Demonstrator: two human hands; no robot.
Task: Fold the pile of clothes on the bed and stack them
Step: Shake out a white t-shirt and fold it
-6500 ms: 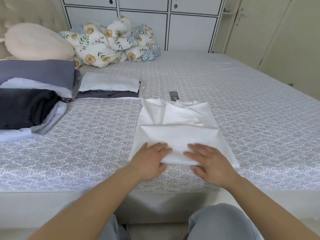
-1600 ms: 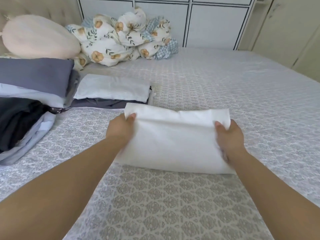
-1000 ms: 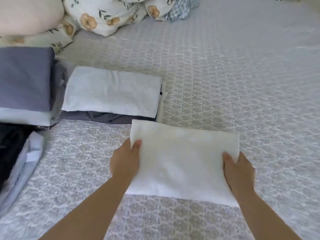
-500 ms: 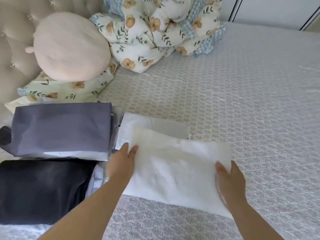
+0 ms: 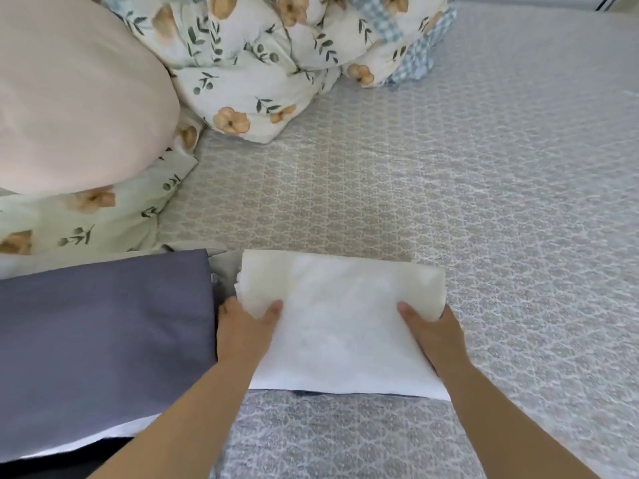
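Observation:
A folded white shirt (image 5: pixel 340 316) lies on top of the small stack of folded clothes, covering it; only a thin dark edge of the stack (image 5: pixel 311 393) shows below it. My left hand (image 5: pixel 243 328) holds the shirt's left end with the thumb on top and fingers underneath. My right hand (image 5: pixel 430 331) holds the right end the same way. To the left lies the pile of clothes with a grey-purple garment (image 5: pixel 103 340) on top, a white layer and a dark one beneath it.
A round pink cushion (image 5: pixel 72 91) and a floral pillow (image 5: pixel 79 219) sit at the far left. A bunched floral duvet (image 5: pixel 276 53) lies at the back. The patterned grey bedspread (image 5: pixel 501 202) stretches to the right and in front.
Both hands carried the folded white shirt forward and left and set it over the stack of folded clothes, which it now covers. The view has moved closer to the pillows.

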